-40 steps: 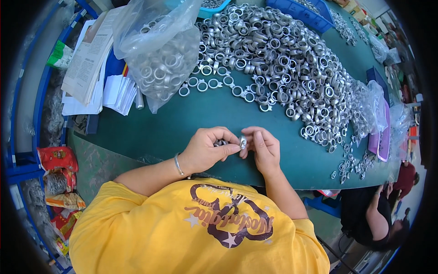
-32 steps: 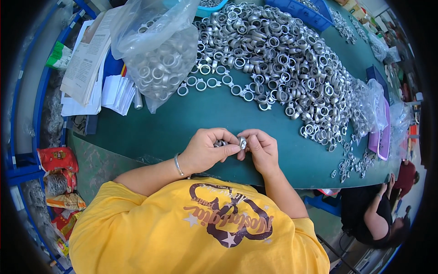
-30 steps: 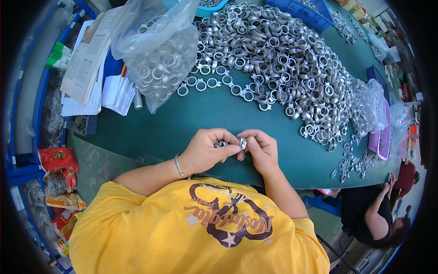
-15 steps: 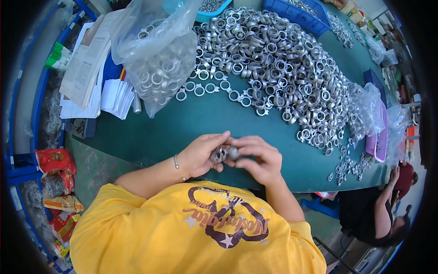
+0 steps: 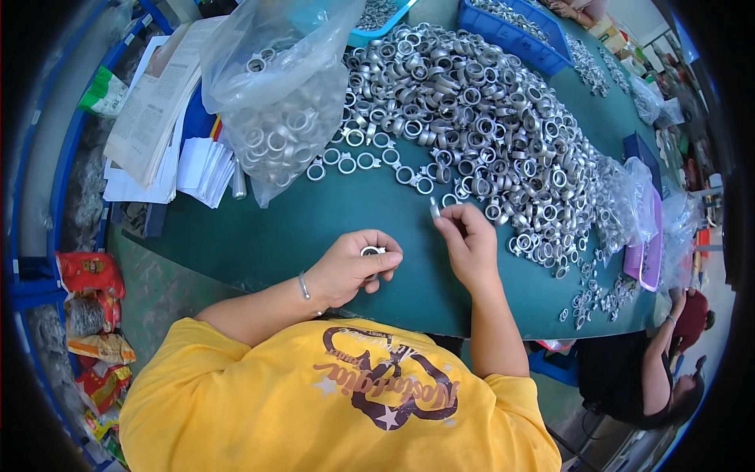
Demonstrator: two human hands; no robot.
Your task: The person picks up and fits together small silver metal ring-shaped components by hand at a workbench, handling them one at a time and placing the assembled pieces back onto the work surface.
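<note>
Right hand (image 5: 474, 250) pinches one ring (image 5: 435, 208) edge-on, just short of the pile (image 5: 487, 118); left hand (image 5: 344, 269), nearer the table (image 5: 275, 232) front edge, encloses a second ring (image 5: 371, 251).

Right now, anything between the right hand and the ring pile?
Nothing visible: the right hand, pinching a metal piece, appears beside the near edge of the ring pile; its height is unclear.
</note>
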